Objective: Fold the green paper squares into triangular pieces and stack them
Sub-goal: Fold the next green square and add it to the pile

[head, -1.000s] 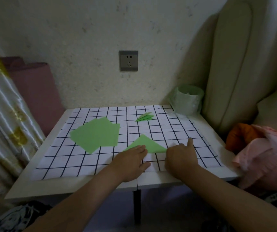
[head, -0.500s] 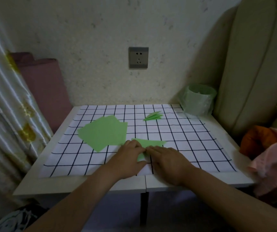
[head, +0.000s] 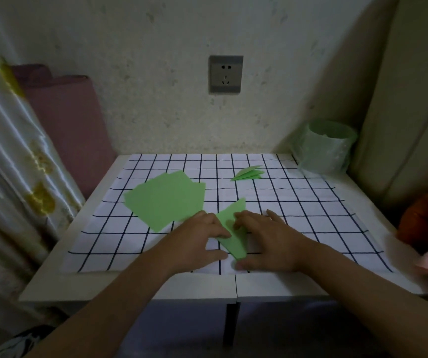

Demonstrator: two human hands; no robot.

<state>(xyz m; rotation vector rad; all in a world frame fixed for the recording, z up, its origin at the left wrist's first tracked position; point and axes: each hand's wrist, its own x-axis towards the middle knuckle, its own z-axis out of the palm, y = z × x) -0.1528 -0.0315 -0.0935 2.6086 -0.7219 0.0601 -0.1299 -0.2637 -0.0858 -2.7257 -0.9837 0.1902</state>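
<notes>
Where the table's (head: 285,288) front edge meets its middle, a folded green piece (head: 233,237) lies on the checked cloth (head: 311,228) between both hands. The left hand (head: 194,244) grips its left side, with bent fingers on top and the thumb by the near tip. The right hand (head: 269,241) clamps its right side, fingers curled onto the paper and one outer finger stretched flat. The unfolded squares (head: 166,200) lie left of centre, touching the left hand. The stack (head: 249,173) sits toward the back right corner, near a cup (head: 329,151).
</notes>
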